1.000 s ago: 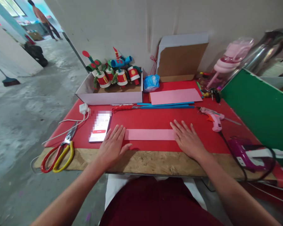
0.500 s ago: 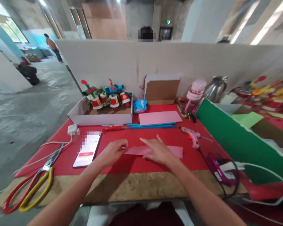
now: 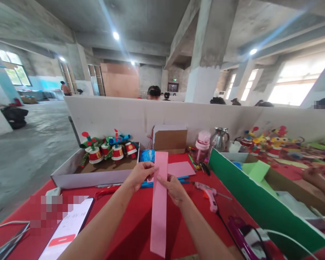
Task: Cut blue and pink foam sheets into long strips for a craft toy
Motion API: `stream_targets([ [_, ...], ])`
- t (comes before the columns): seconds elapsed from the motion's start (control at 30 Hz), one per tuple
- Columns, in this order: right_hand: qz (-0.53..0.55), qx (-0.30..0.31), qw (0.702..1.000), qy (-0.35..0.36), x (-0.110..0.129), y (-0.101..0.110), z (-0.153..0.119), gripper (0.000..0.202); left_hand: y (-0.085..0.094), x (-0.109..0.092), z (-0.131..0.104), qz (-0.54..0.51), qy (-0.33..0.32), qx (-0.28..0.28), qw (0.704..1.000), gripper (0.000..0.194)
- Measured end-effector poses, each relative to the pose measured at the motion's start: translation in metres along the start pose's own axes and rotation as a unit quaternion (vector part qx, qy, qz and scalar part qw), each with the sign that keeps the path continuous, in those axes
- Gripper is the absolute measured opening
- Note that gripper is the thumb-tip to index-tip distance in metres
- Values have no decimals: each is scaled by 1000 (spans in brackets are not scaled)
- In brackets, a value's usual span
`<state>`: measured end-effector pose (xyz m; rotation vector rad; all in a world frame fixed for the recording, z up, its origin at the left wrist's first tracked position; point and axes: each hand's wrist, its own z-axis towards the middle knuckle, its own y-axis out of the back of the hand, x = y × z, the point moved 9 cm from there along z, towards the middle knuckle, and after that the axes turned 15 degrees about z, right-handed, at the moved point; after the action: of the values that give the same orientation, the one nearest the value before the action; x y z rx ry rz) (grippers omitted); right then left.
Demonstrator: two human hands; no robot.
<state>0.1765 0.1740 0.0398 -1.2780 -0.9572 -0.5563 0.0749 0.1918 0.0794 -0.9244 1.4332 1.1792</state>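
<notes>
A long pink paper strip (image 3: 159, 213) hangs upright in front of me, held above the red table cover. My left hand (image 3: 141, 175) pinches its left edge in the upper half. From the other side, my right hand (image 3: 174, 187) grips the strip a little lower, its thumb lying on the front face and the other fingers behind. Behind the strip, a pink paper sheet (image 3: 181, 168) lies flat on the table, with blue sticks (image 3: 148, 185) just in front of it, partly hidden by the strip and my hands.
A white box (image 3: 92, 177) with cup figures stands at the left, a phone (image 3: 67, 231) in front of it. At the right lie a pink glue gun (image 3: 211, 198) and a purple device (image 3: 239, 234); beyond them is a green-sided box (image 3: 249, 195). Another person's hand (image 3: 312, 177) shows at far right.
The pink strip has been lifted off the table and turned from lying sideways to upright. Both hands have risen with it and drawn closer together. The camera view has tilted up.
</notes>
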Motion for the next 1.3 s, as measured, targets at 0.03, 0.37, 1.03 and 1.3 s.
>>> stream_targets([
  [0.03, -7, -5, 1000, 8, 1, 0, 0, 50, -1, 1, -2, 1, 4, 3, 1000, 48],
  [0.37, -128, 35, 991, -35, -7, -15, -23, 50, 15, 9, -24, -4, 53, 57, 997, 45],
  [1.03, -110, 59, 990, -67, 1, -38, -46, 40, 24, 8, -56, 6, 16, -31, 999, 44],
  [1.3, -161, 104, 980, -62, 7, -48, -49, 37, 27, -4, -68, 46, 4, -7, 999, 46],
])
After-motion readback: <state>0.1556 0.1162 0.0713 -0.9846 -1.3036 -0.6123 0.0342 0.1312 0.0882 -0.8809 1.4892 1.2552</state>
